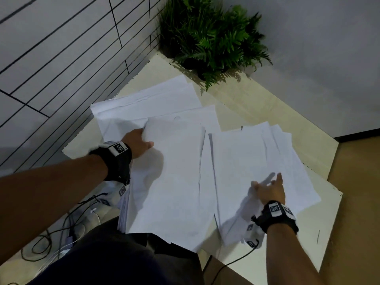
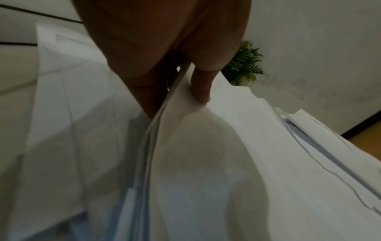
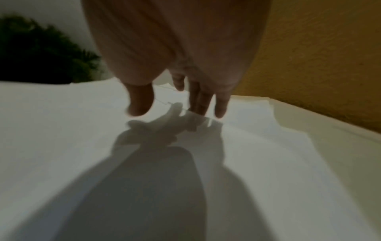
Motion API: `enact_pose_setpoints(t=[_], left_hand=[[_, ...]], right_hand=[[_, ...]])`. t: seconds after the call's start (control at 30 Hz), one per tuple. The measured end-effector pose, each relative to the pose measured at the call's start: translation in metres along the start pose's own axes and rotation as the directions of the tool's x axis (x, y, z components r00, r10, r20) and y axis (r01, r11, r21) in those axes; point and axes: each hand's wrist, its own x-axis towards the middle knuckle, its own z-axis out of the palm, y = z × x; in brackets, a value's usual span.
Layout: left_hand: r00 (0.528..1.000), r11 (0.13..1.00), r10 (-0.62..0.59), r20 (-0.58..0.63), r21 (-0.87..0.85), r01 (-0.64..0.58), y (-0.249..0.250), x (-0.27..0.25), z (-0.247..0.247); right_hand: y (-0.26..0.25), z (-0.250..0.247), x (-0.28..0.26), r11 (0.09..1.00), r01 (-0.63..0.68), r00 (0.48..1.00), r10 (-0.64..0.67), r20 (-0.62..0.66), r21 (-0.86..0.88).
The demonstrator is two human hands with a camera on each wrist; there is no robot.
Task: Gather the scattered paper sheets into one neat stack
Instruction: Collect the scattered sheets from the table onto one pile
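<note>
White paper sheets lie over a cream table [image 1: 242,99]. My left hand [image 1: 139,144] pinches the left edge of a thick bundle of sheets [image 1: 168,177], thumb on top and fingers underneath; the left wrist view shows the thumb [image 2: 201,88] pressing the bundle [image 2: 206,163] with its edge lifted. A second spread of sheets [image 1: 257,161] lies to the right, fanned at its far end. My right hand [image 1: 269,189] hovers just above it with fingers [image 3: 220,106] straight and spread, holding nothing. More sheets [image 1: 148,101] lie behind at the far left.
A green fern plant [image 1: 209,38] stands at the table's far corner against the wall. Black and white cables [image 1: 61,229] trail on the table at the near left. The table's right edge [image 1: 331,229] drops to a tan floor.
</note>
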Motion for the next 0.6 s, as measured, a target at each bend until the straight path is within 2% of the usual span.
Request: enact_pose_setpoints(t=[0.1,0.2,0.3,0.37,0.43,0.6], left_hand=[[1.0,1.0,-0.003,0.013,-0.02,0.003,0.006,-0.001,0.003],[0.998,0.999,0.017,0.06,-0.038,-0.015,0.011,-0.002,0.003],[0.993,0.997,0.019,0.115,-0.07,-0.011,0.013,-0.003,0.003],[0.99,0.997,0.026,0.139,-0.075,-0.015,0.014,-0.004,0.004],[0.991,0.996,0.04,0.125,-0.078,-0.031,0.016,-0.007,0.005],[0.998,0.992,0.06,0.03,-0.116,-0.056,0.019,-0.014,0.008]], right_hand=[[-0.006,0.006,-0.012,0.993,0.115,0.988,-0.115,0.102,0.007],[-0.021,0.023,-0.03,0.99,0.128,0.977,-0.138,0.164,0.065],[-0.034,0.041,-0.047,0.983,0.173,0.975,-0.18,0.131,0.063],[-0.041,0.051,-0.056,0.984,0.151,0.979,-0.162,0.127,0.092],[-0.049,0.059,-0.065,0.982,0.097,0.978,-0.124,0.169,0.16],[-0.069,0.071,-0.07,0.958,0.216,0.947,-0.252,0.197,0.188]])
